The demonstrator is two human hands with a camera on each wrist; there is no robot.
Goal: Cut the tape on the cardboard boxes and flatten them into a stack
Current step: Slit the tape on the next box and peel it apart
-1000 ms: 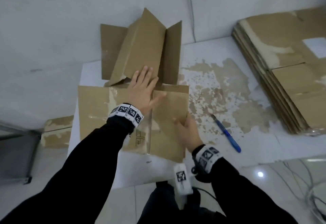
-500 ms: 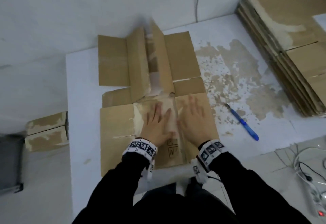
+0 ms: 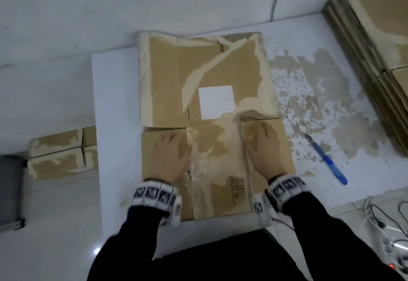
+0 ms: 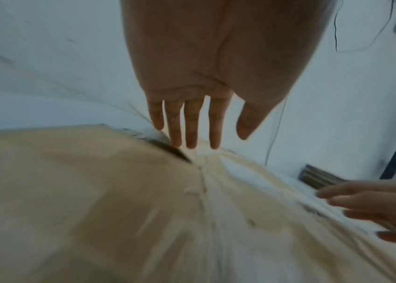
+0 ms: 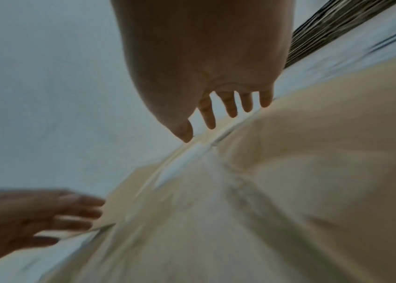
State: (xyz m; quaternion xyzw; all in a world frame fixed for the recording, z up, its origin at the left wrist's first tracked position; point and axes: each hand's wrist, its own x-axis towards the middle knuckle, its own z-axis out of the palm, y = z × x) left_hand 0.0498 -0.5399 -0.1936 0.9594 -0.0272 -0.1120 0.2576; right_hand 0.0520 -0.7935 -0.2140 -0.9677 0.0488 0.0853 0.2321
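A brown cardboard box (image 3: 205,77) lies flattened on the white table (image 3: 114,104), with a white label on its far half and torn tape along its seams. My left hand (image 3: 171,154) lies flat with straight fingers on the near left flap. My right hand (image 3: 263,146) lies flat on the near right flap. In the left wrist view the left fingers (image 4: 189,122) are straight above the cardboard (image 4: 83,191). The right wrist view shows the right fingers (image 5: 230,105) straight over the cardboard (image 5: 313,172). A blue box cutter (image 3: 326,159) lies on the table to the right.
A stack of flattened boxes (image 3: 375,37) sits at the far right of the table. Taped boxes (image 3: 59,154) stand on the floor to the left. Cables and a power strip (image 3: 386,225) lie on the floor at the lower right. Paper residue (image 3: 320,108) marks the table.
The upright far flaps have gone down flat. Both hands, which were together at the middle, have spread apart to the near left and right flaps.
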